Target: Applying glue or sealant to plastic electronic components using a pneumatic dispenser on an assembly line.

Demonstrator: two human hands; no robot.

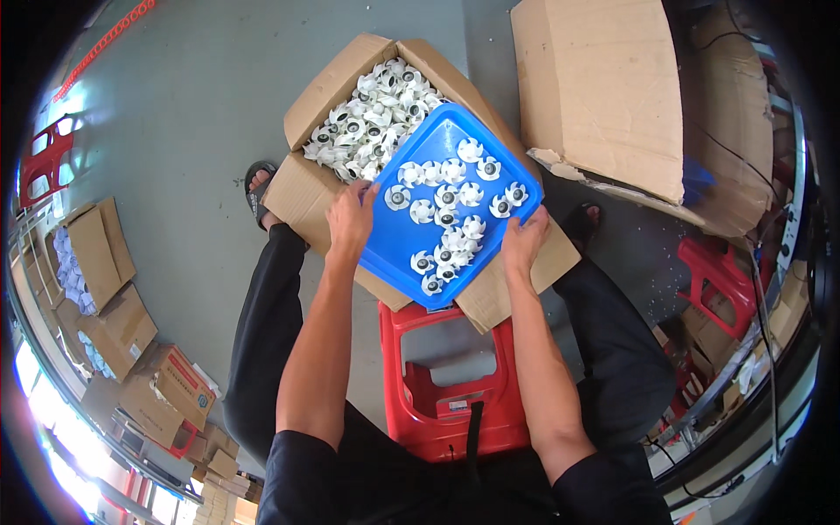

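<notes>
A shallow blue plastic tray (pixel 395 248) is held tilted between my two hands, over the near part of an open cardboard box (pixel 328 86). My left hand (pixel 352 217) grips its left edge, and my right hand (pixel 525 241) has hold of the right edge; both sets of fingers are partly hidden by the rim. Several small white fan wheels (pixel 447 196) with dark or white hubs lie scattered in the tray. Behind it, the box is heaped with many more white fan wheels (pixel 372 122). The tray covers the box's near right part.
A red plastic stool (pixel 407 385) stands between my legs, just below the box. At the right is a large torn cardboard box (pixel 604 96), with another red stool (pixel 722 284) beneath it. Cardboard boxes (pixel 114 324) line the left side, and a red stool (pixel 48 162) stands farther back.
</notes>
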